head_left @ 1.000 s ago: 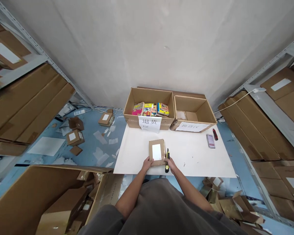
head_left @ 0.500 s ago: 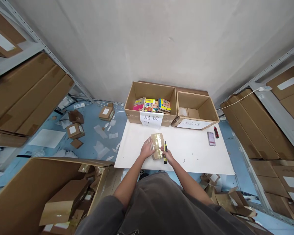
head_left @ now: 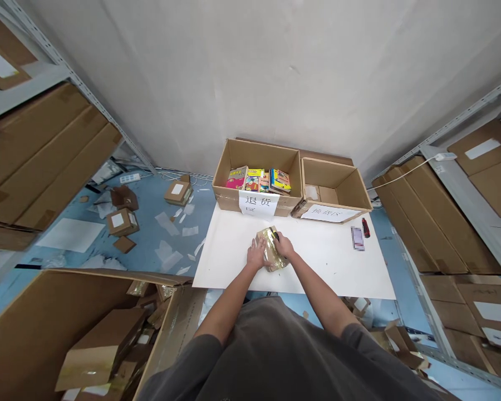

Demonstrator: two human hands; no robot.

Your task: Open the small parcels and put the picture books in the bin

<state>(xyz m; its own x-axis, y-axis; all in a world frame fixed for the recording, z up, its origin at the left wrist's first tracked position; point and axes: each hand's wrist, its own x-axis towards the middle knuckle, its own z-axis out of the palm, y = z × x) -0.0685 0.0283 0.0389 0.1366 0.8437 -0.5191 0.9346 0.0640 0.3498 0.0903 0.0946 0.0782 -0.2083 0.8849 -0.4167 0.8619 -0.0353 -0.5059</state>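
Note:
A small cardboard box (head_left: 271, 255) wrapped in shiny tape lies tilted on the white table (head_left: 325, 267), near its front edge. My left hand (head_left: 256, 257) grips the box's left side and steadies it. My right hand (head_left: 284, 247) rests closed on the box's top right. A dark tip of the yellow-black utility knife (head_left: 276, 236) pokes out past its fingers, at the box's far edge. The rest of the knife is hidden under the hand.
Two open cartons stand at the table's back: the left carton (head_left: 234, 192) holds colourful books, the right carton (head_left: 350, 189) a small flat piece. A red cutter (head_left: 364, 227) and a small purple item (head_left: 357, 238) lie to the right. Cardboard boxes crowd the floor and both side shelves.
The box was turned from label-up onto a taped face and tilted. My right hand moved with the knife from the box's right side onto its top. The view shifted slightly.

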